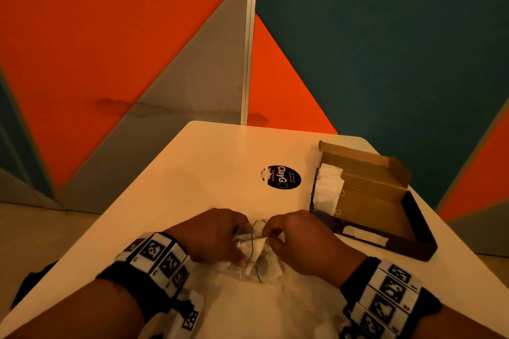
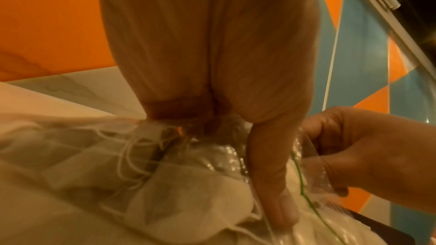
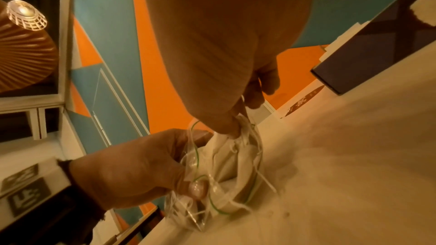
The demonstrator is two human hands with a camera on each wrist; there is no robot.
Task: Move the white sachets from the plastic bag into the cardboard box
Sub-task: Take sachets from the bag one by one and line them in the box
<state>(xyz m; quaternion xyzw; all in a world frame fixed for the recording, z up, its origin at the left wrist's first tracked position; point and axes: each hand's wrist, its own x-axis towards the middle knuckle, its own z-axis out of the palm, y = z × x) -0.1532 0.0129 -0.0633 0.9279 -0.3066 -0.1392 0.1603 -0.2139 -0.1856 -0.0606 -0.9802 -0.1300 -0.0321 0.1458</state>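
A clear plastic bag (image 1: 249,270) with a green line at its mouth lies on the white table (image 1: 209,162), holding crumpled white sachets (image 2: 188,202) with strings. My left hand (image 1: 220,239) grips the bag's rim (image 3: 188,159), thumb pressed on the plastic. At the bag's mouth, my right hand (image 1: 275,231) pinches the top of a white sachet (image 3: 226,156). To the right stands the open cardboard box (image 1: 369,181), dark on the outside, with several white sachets (image 1: 329,187) stacked along its left side.
A round black sticker (image 1: 281,177) sits on the table between my hands and the box. The table's far edge meets orange, grey and teal wall panels (image 1: 385,49). Its right edge runs just beyond the box.
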